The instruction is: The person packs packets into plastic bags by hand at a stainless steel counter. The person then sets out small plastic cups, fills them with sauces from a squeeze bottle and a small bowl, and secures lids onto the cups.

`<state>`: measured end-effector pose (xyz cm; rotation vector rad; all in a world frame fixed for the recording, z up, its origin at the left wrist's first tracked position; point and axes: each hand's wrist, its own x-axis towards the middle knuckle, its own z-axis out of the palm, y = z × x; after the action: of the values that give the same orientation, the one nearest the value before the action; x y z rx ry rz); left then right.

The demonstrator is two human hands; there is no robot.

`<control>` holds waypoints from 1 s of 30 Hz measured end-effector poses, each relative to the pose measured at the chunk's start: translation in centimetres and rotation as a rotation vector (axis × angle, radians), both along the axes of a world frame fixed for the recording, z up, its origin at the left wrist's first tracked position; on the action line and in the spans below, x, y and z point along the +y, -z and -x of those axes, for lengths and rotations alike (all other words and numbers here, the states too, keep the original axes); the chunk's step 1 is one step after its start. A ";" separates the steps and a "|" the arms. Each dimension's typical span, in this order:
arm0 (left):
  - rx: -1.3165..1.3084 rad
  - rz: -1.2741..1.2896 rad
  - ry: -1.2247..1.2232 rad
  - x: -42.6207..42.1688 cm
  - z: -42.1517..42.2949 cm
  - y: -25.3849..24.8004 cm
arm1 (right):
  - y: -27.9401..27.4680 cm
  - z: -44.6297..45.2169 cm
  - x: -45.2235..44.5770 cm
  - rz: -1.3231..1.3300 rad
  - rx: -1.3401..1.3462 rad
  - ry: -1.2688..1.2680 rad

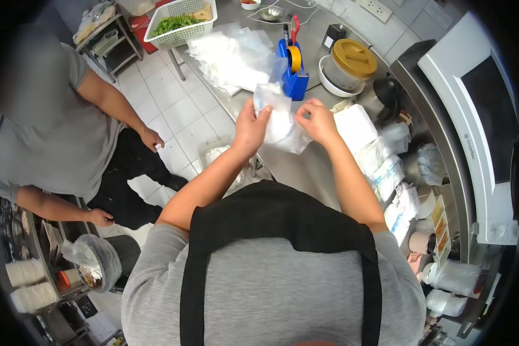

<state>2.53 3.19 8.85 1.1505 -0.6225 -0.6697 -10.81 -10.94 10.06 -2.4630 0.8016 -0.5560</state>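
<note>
My left hand is closed on a clear plastic bag with something white inside, its thumb pressed on the bag's front. The bag is held over the steel counter. At its right side my right hand has thumb and forefinger pinched together; what is between them, if anything, is too small to make out. Just beyond my hands stands a blue tape dispenser with a yellow roll of tape and red-handled scissors in it. Left of the dispenser lies a pile of clear bags.
A white basket of greens stands at the counter's far left. A yellow-lidded container is at the back, a white microwave at right. Wrapped packs line the right side. A co-worker stands at left.
</note>
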 end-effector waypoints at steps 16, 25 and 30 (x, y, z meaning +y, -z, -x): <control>0.444 -0.024 -0.040 0.2 -2.0 0.9 | 5.9 6.0 7.0 -0.335 -0.397 -0.173; 0.389 -0.033 -0.016 -0.4 -1.3 1.6 | 1.9 5.0 5.8 -0.177 -0.459 -0.316; 0.308 -0.006 0.023 -0.7 -0.6 1.3 | -0.4 2.9 5.7 -0.510 -0.447 -0.154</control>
<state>3.14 2.54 7.55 1.0207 -0.3722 -0.8493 -13.67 -5.25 10.47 -1.8217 0.4895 -0.7080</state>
